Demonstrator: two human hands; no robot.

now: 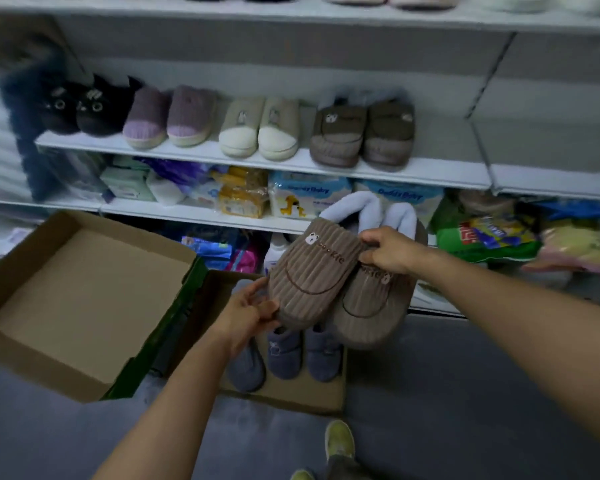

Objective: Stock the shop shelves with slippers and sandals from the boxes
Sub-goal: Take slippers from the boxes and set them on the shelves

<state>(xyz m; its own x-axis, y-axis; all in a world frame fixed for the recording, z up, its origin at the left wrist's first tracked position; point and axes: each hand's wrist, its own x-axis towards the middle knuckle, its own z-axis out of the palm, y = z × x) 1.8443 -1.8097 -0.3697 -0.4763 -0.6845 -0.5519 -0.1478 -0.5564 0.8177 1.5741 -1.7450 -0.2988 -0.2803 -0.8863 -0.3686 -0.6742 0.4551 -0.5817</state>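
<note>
The right hand (390,252) pinches the pair of brown ribbed slippers (329,282) near their openings, fingers curled over the upper edge where the two overlap. The left hand (253,315) grips the toe of the nearer slipper from below, thumb on top. Between them the pair hangs in the air — one slipper lapped over the other, pale blue lining poking up behind — above the open box (291,393) on the floor and just in front of the lower shelves.

The step in hand looks like carrying this pair up to the slipper shelf (430,173). A matching brown pair (362,133) already stands there at the right end of the row, with bare shelf to its right, so that gap seems the natural spot. To do it well, the two slippers should be squared side by side before they land — toes forward, matching the row — rather than set down overlapped. The soft uppers will squash under a hard pinch, so a light hold by the soles would keep their shape.

Grey-blue slippers (284,355) lie in the box below, not yet shelved. A larger cardboard box (84,299) sits open to the left, and packaged goods fill the shelves under the slipper row.
</note>
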